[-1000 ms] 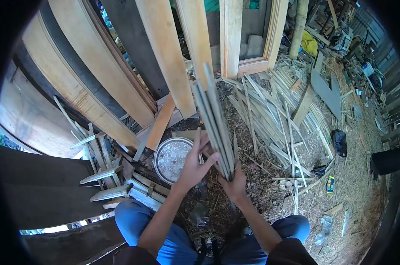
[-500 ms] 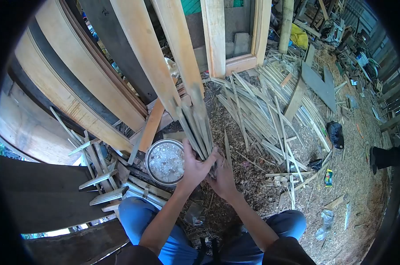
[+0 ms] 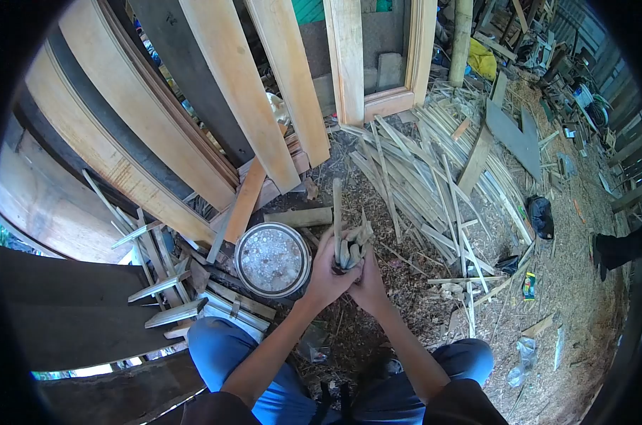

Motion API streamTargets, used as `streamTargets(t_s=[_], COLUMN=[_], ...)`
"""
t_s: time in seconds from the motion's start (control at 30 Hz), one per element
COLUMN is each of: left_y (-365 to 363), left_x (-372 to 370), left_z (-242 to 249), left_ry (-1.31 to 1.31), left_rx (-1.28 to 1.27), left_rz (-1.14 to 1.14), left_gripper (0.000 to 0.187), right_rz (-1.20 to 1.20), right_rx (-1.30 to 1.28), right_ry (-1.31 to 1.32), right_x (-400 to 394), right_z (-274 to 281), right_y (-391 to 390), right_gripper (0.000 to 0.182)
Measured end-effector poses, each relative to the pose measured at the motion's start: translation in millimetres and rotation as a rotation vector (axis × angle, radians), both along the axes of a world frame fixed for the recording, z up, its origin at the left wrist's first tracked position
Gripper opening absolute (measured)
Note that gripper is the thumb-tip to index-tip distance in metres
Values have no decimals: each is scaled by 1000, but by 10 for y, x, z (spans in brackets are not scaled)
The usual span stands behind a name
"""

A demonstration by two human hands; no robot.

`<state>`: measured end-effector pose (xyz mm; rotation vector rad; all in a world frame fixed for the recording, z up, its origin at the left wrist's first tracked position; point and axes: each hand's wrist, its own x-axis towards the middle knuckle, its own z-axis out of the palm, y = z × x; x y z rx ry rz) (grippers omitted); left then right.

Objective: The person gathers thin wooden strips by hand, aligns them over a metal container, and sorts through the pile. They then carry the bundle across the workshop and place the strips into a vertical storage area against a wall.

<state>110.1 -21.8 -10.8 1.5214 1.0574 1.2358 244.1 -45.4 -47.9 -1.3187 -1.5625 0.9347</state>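
Note:
Between my knees, both hands are wrapped round a bundle of thin wooden sticks [image 3: 346, 249], seen nearly end-on. My left hand [image 3: 326, 275] closes on its left side and my right hand [image 3: 369, 283] on its right side, with the fingers close together. One stick [image 3: 337, 205] stands out above the others. Just left of my left hand is a round container [image 3: 239, 273] with a metal rim, holding a whitish, bubbly content. A short wood block [image 3: 300, 217] lies beyond the hands.
Long planks [image 3: 243, 92] lean at the upper left. A pile of thin wood strips [image 3: 413, 188] spreads at the right, near a grey board [image 3: 511, 138] and a black bag [image 3: 539, 216]. Scrap wood [image 3: 161, 283] lies left. A person's dark shoe [image 3: 608, 251] is at the right edge.
The bundle has tipped from pointing away to nearly end-on, so its sticks look much shorter. Both hands have turned with it and shifted slightly right, uncovering more of the container and the wood block.

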Motion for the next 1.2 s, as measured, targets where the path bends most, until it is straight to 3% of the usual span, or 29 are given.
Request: streamTargets(t_s=[0.07, 0.13, 0.2, 0.27, 0.3, 0.37, 0.4, 0.47, 0.5, 0.57, 0.73, 0.8, 0.93, 1.07, 1.17, 1.2], left_y=[-34, -32, -11, 45, 55, 55, 45, 12, -18, -73, -124, -134, -129, -105, -115, -142], left_x=[-2, 45, -1, -121, -148, -190, -206, -224, -223, -237, -286, -238, -313, -410, -393, -354], left_z=[56, 66, 58, 34, 67, 141, 86, -82, -75, -1, 97, 181, 349, 292, 450, 530], left_ry=[-159, -221, -281, 305, 306, 267, 268, 183, 184, -78, 99, -114, 17, -104, -55, -136], left_rx=[-183, -149, -112, 65, 65, -199, -196, 125, 129, 12, -70, 5, -144, -233, -155, -148], left_rz=[-119, -90, -55, -40, -38, -146, -145, -36, -38, -29, -50, -46, 43, 1, -29, -16], left_gripper=[70, 71, 73, 69, 69, 67, 67, 68, 68, 74, 75, 62, 45, 43, 46, 55], right_rz=[-2, -10, 15, 45, 55, 66, 68, 64, 57, 52, 51, 56, 65, 83, 95, 103], right_rx=[-38, -58, 52, 169, 154, 142, 158, 180, 152, 125, 103, 72, -12, 5, -98, -98], right_ry=[124, 231, 125, 20, -42, -103, -169, -235, -292, -346, -265, -241, -128, -78, 134, 126], right_x=[-50, -89, -106, -119, -114, -121, -132, -155, -187, -237, -223, -213, -300, -336, -339, -338], right_z=[-14, -87, -67, -58, -84, -133, -128, -61, 47, 179, 103, 101, 108, 129, 75, 64], right_y=[12, 32, 35, 83, 106, 122, 135, 125, 70, 24, -73, -85, -138, -118, -106, -104], right_gripper=[82, 78, 76, 75, 74, 74, 75, 77, 79, 82, 78, 77, 73, 70, 66, 67])
